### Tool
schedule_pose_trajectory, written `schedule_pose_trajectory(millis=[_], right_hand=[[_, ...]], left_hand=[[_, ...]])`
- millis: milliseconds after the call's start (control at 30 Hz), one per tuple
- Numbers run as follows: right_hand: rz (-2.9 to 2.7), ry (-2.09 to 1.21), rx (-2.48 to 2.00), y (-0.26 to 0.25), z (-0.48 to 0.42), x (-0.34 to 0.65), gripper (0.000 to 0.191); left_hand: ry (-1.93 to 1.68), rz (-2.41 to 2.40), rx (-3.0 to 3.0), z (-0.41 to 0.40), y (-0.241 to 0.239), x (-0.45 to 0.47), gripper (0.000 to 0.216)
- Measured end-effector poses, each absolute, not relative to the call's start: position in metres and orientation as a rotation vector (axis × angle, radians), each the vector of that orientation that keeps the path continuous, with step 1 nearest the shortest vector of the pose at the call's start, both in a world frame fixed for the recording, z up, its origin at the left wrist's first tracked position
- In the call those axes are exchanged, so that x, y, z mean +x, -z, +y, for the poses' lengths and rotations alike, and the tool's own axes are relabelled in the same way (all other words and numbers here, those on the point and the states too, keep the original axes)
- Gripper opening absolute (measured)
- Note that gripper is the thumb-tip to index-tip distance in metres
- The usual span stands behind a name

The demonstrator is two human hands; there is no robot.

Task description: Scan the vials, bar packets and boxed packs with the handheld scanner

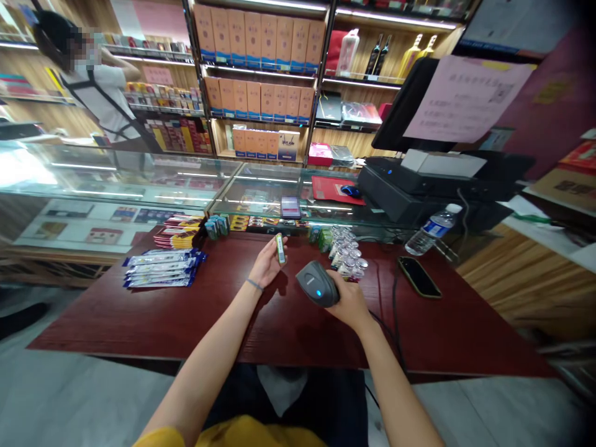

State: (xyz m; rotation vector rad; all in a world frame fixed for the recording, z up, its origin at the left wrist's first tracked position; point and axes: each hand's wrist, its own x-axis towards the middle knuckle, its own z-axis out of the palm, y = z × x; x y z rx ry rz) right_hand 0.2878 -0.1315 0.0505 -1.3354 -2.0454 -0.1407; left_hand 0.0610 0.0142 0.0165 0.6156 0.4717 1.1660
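My left hand (266, 266) holds a small green pack (280, 248) upright between thumb and fingers, with a pale label on the side toward me. In my right hand (349, 301) is a dark grey barcode scanner (317, 284) with a blue light on it; its head points left, toward the pack. The two hands are a short way apart above the dark red table (274, 335). Just beyond the scanner stand several small clear-lidded containers (347, 257), and beside them small green packs (320, 237).
Silver-blue sachets (162, 268), red-yellow packs (179, 233) and blue-green packs (217, 226) lie at the left. A phone (419, 277), water bottle (433, 231) and scanner cable (395, 310) are at the right. Behind are a glass counter (261, 186), a monitor (405, 105) and a person (100, 93).
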Motion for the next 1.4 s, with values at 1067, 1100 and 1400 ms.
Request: schedule_pose_trajectory(millis=[1067, 1100, 1400], right_hand=[[-1.948, 0.2, -1.3, -0.022, -0.148, 0.329, 0.044], [-1.93, 0.201, -1.318, -0.021, -0.146, 0.334, 0.044], [-1.848, 0.207, -1.369, -0.018, -0.153, 0.372, 0.047]], left_hand=[[-1.208, 0.691, 0.937, 0.002, -0.001, 0.085, 0.053], [-1.226, 0.704, 0.976, 0.003, -0.002, 0.09, 0.05], [-1.286, 0.725, 1.256, 0.018, -0.008, 0.148, 0.035]])
